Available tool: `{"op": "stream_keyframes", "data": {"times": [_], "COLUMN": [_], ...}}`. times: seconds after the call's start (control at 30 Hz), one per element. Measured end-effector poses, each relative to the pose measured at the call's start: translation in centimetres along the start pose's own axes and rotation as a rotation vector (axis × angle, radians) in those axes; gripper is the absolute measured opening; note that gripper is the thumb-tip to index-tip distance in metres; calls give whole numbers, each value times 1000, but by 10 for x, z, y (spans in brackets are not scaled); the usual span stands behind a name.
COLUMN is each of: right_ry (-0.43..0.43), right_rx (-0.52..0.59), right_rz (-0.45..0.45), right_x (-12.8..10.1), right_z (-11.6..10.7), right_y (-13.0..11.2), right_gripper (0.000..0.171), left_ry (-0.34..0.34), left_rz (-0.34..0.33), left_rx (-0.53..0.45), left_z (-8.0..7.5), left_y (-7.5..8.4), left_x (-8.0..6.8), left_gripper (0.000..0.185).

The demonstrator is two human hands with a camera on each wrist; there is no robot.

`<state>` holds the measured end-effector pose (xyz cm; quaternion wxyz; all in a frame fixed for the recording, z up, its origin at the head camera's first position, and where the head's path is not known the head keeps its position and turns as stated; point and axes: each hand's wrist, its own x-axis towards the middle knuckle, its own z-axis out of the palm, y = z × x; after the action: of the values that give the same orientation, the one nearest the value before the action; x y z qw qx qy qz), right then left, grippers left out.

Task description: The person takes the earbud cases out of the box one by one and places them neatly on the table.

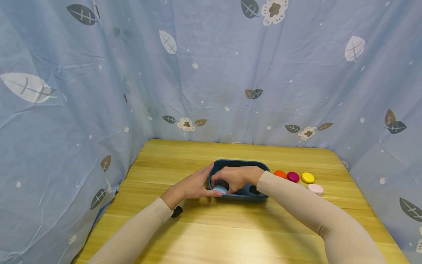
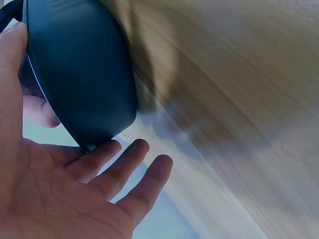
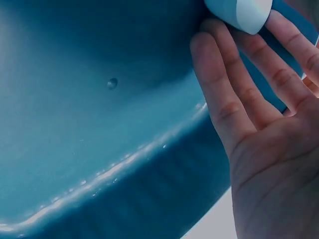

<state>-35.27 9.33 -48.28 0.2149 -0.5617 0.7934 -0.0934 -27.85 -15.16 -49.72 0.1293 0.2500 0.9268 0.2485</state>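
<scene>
A dark blue oblong box (image 1: 242, 162) with rounded corners stands on the wooden table. My left hand (image 1: 194, 184) holds its left end, the thumb along the near rim and the fingers toward the far side. In the left wrist view, several fingertips (image 2: 162, 163) lie at or just off the box's outer wall (image 2: 82, 74). My right hand (image 1: 235, 178) reaches down inside the box at its left end. Its fingers pinch a smooth light blue rounded piece (image 1: 220, 189), whose edge (image 3: 246, 15) shows at the fingertips in the right wrist view.
Right of the box lie an orange piece (image 1: 280, 173), a magenta piece (image 1: 293, 176), a yellow piece (image 1: 308, 178) and a pale pink piece (image 1: 315, 189). My right forearm partly covers a lavender one. A patterned blue curtain (image 1: 214, 73) hangs behind and beside the table (image 1: 214, 234).
</scene>
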Motion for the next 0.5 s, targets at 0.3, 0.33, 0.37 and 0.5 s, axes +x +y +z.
{"op": "stream_keyframes", "data": {"times": [0.3, 0.33, 0.37, 0.5], "right_ry": [10, 15, 21, 57], "right_rx": [67, 81, 93, 117], "right_rz": [53, 60, 65, 71], "right_x": [-9, -10, -12, -21], "right_z": [-2, -3, -4, -8], "right_y": [1, 1, 1, 2], "right_gripper": [51, 53, 55, 64], "left_ry": [3, 3, 4, 3], "left_rz": [9, 8, 9, 5], "left_rx": [7, 7, 4, -3], "left_z": [1, 1, 2, 1], "left_y": [0, 0, 0, 1], "left_x": [1, 0, 0, -1], "left_gripper": [136, 136, 135, 134]}}
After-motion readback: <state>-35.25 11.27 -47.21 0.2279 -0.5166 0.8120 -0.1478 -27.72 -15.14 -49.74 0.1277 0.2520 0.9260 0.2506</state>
